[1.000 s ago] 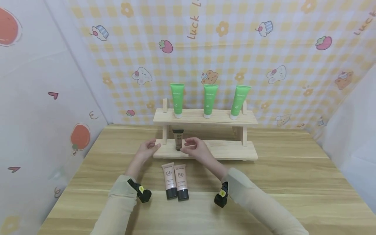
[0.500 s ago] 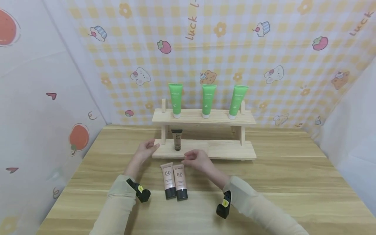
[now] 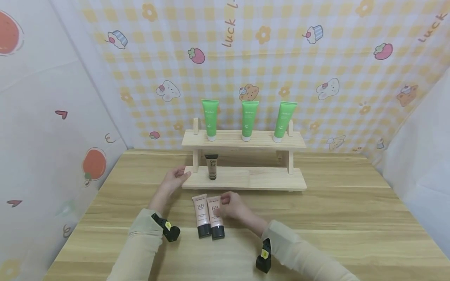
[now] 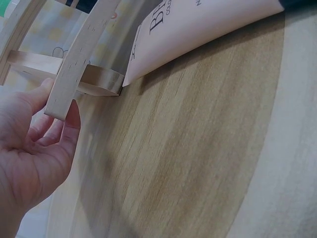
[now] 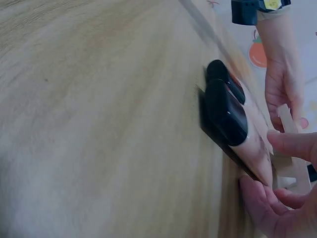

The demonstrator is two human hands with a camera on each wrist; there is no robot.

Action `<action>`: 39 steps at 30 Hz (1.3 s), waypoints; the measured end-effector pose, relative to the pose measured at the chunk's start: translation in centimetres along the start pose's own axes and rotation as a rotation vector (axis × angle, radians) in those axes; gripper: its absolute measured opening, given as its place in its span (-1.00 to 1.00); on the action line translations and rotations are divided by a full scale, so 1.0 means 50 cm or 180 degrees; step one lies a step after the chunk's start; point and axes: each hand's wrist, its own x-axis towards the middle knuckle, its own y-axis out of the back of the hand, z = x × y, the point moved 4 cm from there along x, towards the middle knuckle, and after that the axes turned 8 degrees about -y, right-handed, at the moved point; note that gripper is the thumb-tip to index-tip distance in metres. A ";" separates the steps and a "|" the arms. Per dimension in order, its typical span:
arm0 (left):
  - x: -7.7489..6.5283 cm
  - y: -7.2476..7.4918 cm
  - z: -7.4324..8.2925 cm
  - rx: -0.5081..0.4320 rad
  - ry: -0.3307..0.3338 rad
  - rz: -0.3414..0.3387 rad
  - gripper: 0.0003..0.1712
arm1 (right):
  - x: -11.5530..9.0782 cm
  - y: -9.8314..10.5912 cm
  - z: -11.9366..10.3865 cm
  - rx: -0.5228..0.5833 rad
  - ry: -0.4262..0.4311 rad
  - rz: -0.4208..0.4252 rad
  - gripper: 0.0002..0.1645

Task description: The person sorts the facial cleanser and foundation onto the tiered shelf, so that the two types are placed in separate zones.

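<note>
My left hand (image 3: 173, 180) grips the left end of a two-tier wooden display rack (image 3: 274, 179). In the left wrist view the thumb and fingers are on either side of the lower board (image 4: 79, 59). Two pink BB cream tubes (image 3: 201, 210) with black caps lie side by side before the rack. My right hand (image 3: 234, 207) is at the right-hand BB cream tube (image 3: 213, 203), its thumb over the front and its fingers at the right edge; the right wrist view shows that tube (image 5: 257, 153) between them. A small brown tube (image 3: 212, 168) with a dark top stands on the lower shelf.
Three green tubes (image 3: 249, 119) stand on the upper shelf (image 3: 225, 137); the right one leans. A checked cloth (image 3: 218, 74) hangs behind the wood-grain table (image 3: 337, 218), and a white printed sheet (image 3: 63, 148) covers the left side.
My right hand has moved from beside the small brown tube down to the right-hand BB cream tube. The left hand stays on the rack. The view has shifted slightly.
</note>
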 end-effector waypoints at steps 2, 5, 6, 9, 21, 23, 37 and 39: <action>0.001 0.000 -0.001 -0.0014 0.0003 0.0004 -0.29 | -0.003 -0.004 -0.001 -0.0056 -0.0003 0.0021 -0.24; 0.001 0.000 -0.001 -0.0018 0.0015 -0.0009 -0.28 | -0.004 -0.011 -0.003 -0.0150 0.0028 0.0058 -0.19; 0.001 0.000 -0.001 -0.0031 0.0020 -0.0006 -0.28 | -0.003 -0.014 -0.003 -0.0131 0.0035 0.0042 -0.21; 0.000 0.002 -0.001 0.0001 0.0038 -0.0008 -0.27 | -0.001 -0.025 -0.003 -0.0049 0.0047 -0.0064 -0.33; 0.002 0.001 -0.006 0.0026 0.0067 -0.0002 -0.28 | 0.009 -0.038 0.003 0.0330 -0.0122 -0.0243 -0.50; 0.003 -0.001 -0.006 0.0033 0.0070 -0.0004 -0.28 | 0.009 -0.036 0.004 0.0380 -0.0135 -0.0267 -0.50; -0.002 0.000 0.001 0.0011 0.0050 0.0006 -0.28 | -0.001 -0.003 0.019 0.0458 -0.0166 -0.0633 -0.40; -0.002 0.001 -0.001 0.0008 0.0050 -0.0002 -0.28 | -0.001 0.002 0.023 0.0460 -0.0171 -0.0620 -0.38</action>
